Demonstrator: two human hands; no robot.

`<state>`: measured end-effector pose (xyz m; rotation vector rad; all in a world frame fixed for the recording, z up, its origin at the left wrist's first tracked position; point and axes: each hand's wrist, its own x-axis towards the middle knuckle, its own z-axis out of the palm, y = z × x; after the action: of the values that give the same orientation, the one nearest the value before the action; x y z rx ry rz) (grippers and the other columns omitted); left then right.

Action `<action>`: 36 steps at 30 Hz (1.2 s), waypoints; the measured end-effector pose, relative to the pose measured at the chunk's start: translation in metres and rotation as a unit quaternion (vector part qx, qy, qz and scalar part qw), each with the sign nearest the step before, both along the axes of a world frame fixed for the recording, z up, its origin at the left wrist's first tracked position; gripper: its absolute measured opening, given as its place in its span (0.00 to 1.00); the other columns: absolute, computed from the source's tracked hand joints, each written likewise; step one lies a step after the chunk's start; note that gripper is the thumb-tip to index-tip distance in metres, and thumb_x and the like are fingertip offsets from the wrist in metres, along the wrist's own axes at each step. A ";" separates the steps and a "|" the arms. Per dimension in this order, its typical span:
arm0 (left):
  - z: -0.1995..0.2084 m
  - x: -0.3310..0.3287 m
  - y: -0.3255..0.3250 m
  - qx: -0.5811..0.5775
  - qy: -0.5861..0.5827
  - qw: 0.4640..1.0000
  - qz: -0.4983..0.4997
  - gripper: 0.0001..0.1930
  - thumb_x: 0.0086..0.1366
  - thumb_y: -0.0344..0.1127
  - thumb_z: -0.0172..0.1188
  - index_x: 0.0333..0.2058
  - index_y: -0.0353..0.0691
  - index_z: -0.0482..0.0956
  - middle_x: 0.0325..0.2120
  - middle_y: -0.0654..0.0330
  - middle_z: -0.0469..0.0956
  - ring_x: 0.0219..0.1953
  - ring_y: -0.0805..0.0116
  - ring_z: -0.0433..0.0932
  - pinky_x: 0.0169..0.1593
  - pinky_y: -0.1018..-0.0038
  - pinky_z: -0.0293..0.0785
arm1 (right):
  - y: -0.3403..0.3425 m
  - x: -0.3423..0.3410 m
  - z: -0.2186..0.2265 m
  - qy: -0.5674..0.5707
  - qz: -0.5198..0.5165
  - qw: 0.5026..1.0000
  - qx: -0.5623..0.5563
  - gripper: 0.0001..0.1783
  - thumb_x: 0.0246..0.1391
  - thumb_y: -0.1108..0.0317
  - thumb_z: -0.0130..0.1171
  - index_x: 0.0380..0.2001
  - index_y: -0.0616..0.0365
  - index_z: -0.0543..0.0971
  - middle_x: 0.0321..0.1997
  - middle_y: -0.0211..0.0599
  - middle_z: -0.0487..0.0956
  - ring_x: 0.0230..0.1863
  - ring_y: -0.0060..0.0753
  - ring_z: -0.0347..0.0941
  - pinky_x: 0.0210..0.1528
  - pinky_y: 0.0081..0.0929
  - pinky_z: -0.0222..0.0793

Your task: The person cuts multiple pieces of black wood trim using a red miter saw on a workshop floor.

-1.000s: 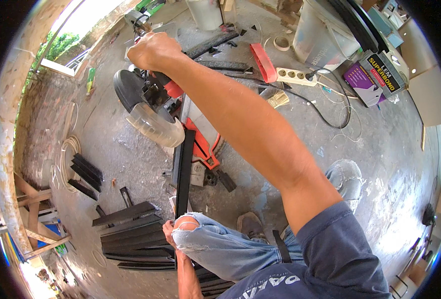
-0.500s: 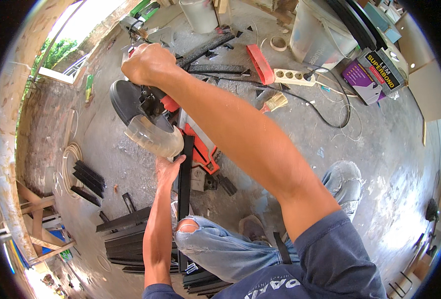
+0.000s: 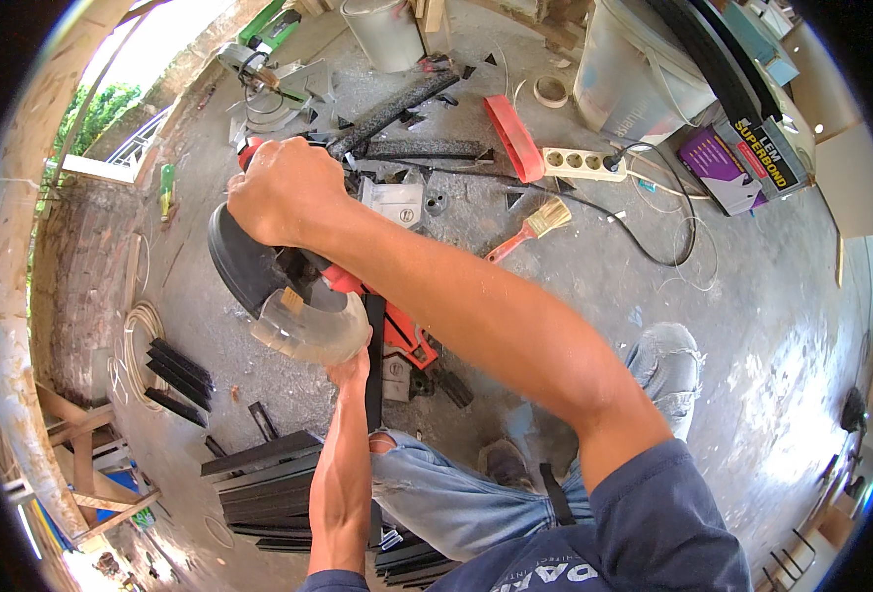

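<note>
My right hand (image 3: 289, 192) is closed around the handle of a red and black miter saw (image 3: 234, 252). The saw's clear blade guard (image 3: 310, 331) hangs over the inner end of a long black strip (image 3: 374, 375), which runs back toward my knee. My left hand (image 3: 351, 367) is closed at the strip's left edge, close beside the guard; its fingertips are hidden there. Part of the saw's red base (image 3: 409, 340) shows right of the strip. The blade and the spot beneath it are out of sight.
More black strips (image 3: 269, 493) lie stacked at the lower left, near coiled cable (image 3: 141, 345). A paintbrush (image 3: 535, 227), a power strip (image 3: 584, 165) with a black cord and a red plastic piece (image 3: 513, 138) lie to the right. Dark offcuts (image 3: 397, 113) litter the far floor beside a bucket (image 3: 382, 35).
My right hand and the saw head have come down toward me. The guard now covers more of my left hand. The brush and a pale plate show where my arm hid them.
</note>
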<state>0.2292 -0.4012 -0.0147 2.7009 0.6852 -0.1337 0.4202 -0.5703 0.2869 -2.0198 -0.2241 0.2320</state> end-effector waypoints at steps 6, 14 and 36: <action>0.005 -0.005 -0.007 0.022 0.003 1.000 0.004 0.31 0.61 0.60 0.63 0.57 0.46 0.78 0.59 0.54 0.75 0.64 0.51 0.68 0.63 0.57 0.64 | 0.002 0.007 0.000 -0.003 0.005 1.000 -0.010 0.26 0.57 0.54 0.51 0.40 0.72 0.82 0.44 0.63 0.81 0.49 0.61 0.79 0.55 0.44 0.74; 0.010 -0.004 -0.006 -0.050 0.055 0.997 0.021 0.43 0.59 0.70 0.59 0.66 0.49 0.67 0.68 0.51 0.62 0.70 0.45 0.55 0.70 0.52 0.51 | 0.007 0.016 -0.002 -0.028 -0.008 1.000 -0.002 0.25 0.55 0.57 0.50 0.38 0.72 0.82 0.42 0.63 0.82 0.46 0.62 0.80 0.52 0.45 0.74; 0.004 0.001 -0.021 -0.375 -0.153 0.901 0.156 0.30 0.60 0.40 0.70 0.60 0.44 0.71 0.59 0.51 0.71 0.60 0.57 0.70 0.54 0.57 0.74 | 0.004 0.014 -0.018 -0.218 0.082 0.971 -0.045 0.15 0.52 0.64 0.53 0.29 0.63 0.85 0.32 0.58 0.81 0.36 0.63 0.80 0.42 0.50 0.77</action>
<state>0.2300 -0.4221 -0.0109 1.7985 0.7594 0.0946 0.4346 -0.5665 0.2688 -2.1251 -0.6681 -0.1070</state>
